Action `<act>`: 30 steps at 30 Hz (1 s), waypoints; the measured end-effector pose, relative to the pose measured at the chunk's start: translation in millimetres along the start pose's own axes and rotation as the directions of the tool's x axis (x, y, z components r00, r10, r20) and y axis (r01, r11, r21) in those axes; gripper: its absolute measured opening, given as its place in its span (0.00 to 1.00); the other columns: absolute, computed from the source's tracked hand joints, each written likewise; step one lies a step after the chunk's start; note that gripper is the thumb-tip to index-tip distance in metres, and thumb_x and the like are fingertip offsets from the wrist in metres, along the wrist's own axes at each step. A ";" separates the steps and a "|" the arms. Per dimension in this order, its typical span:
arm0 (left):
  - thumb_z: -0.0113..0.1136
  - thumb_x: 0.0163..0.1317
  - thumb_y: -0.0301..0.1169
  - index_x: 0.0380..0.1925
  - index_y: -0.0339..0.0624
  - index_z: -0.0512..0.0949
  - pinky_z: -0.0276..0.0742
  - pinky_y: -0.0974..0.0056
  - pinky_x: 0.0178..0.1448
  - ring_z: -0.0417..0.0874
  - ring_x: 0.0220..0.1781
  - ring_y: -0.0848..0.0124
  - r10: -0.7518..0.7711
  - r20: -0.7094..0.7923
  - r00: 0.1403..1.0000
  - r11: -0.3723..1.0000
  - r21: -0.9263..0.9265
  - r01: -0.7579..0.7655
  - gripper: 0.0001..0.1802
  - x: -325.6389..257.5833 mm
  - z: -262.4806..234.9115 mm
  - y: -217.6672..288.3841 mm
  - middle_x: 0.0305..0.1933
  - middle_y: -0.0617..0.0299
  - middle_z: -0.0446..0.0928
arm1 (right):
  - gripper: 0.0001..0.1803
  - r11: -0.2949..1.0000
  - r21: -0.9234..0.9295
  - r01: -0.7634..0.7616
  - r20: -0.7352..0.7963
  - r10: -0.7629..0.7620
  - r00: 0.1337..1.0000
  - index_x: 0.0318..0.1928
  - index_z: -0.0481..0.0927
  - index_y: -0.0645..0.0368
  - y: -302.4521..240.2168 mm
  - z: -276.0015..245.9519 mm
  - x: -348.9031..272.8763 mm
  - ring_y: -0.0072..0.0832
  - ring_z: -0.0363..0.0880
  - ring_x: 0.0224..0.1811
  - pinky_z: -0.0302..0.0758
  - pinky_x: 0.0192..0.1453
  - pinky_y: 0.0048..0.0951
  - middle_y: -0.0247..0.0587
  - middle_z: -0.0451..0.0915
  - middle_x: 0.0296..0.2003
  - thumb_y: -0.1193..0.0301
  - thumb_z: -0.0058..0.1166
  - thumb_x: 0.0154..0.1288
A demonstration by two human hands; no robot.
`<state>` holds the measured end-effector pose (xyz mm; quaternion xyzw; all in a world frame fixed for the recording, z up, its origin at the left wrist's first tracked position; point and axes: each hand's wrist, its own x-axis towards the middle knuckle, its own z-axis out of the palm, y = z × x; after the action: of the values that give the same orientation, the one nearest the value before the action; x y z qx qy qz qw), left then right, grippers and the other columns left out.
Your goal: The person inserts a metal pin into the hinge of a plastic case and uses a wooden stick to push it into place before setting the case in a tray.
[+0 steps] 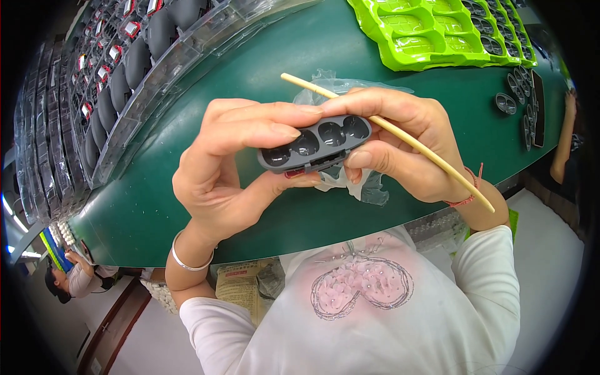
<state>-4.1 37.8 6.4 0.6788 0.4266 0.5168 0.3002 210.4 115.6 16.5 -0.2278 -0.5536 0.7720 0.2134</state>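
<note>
Both my hands hold a dark grey oblong plastic case (317,149) up over the table, its row of several glossy black round hollows facing me. My left hand (212,169) is closed on the case's left end, fingers over the top edge and thumb underneath. A small red part shows by that thumb. With thumb and fingers my right hand (415,169) pinches the right end. A thin pale wooden stick (442,166) passes through the same hand, slanting from upper left to lower right. Behind the case, crumpled translucent plastic film (373,187) lies on the table.
The green tabletop (262,69) curves around me. Clear plastic trays (140,119) with dark grey shells and red-and-white pieces stand at left. A lime-green compartment tray (397,53) holds dark parts at far right, near loose dark cases (505,104). Other people sit at both sides.
</note>
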 end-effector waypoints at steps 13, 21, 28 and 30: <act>0.61 0.61 0.24 0.61 0.29 0.60 0.74 0.68 0.53 0.78 0.48 0.72 -0.517 0.031 0.855 0.775 -0.407 0.483 0.30 -15.6 -5.2 18.8 0.51 0.52 0.73 | 0.10 0.826 -0.531 0.188 -0.228 -0.353 0.907 0.47 0.80 0.63 -27.3 -37.0 15.7 0.21 0.78 0.26 0.73 0.31 0.22 0.37 0.81 0.28 0.73 0.52 0.68; 0.57 0.64 0.24 0.62 0.30 0.58 0.74 0.68 0.54 0.78 0.48 0.73 -0.600 -0.018 0.800 0.700 -0.496 0.514 0.29 -23.1 -8.4 23.4 0.50 0.53 0.74 | 0.10 -0.209 -0.976 -0.055 0.100 -0.664 0.741 0.41 0.80 0.58 -57.6 -165.3 63.1 0.35 0.74 0.32 0.71 0.38 0.34 0.38 0.76 0.28 0.74 0.61 0.58; 0.60 0.64 0.29 0.56 0.29 0.66 0.74 0.68 0.54 0.80 0.47 0.70 -0.688 -0.009 0.726 0.600 -0.571 0.561 0.24 -21.6 -10.1 23.5 0.45 0.50 0.79 | 0.09 -0.169 -0.984 -0.050 0.038 -0.482 0.875 0.36 0.80 0.61 -52.4 -199.9 79.0 0.37 0.70 0.35 0.68 0.42 0.34 0.41 0.70 0.26 0.70 0.61 0.58; 0.60 0.64 0.29 0.55 0.29 0.67 0.74 0.67 0.55 0.80 0.47 0.69 -0.681 0.020 0.732 0.584 -0.588 0.560 0.23 -23.2 -11.4 20.7 0.45 0.49 0.80 | 0.08 -0.148 -0.989 -0.019 0.068 -0.561 0.825 0.38 0.79 0.63 -55.0 -191.4 75.8 0.38 0.72 0.37 0.69 0.44 0.34 0.42 0.73 0.30 0.74 0.61 0.58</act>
<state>-11.8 7.4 16.8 0.3087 0.4962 0.5465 0.5999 266.2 320.9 5.9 -0.3300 -0.9111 -0.0140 0.2464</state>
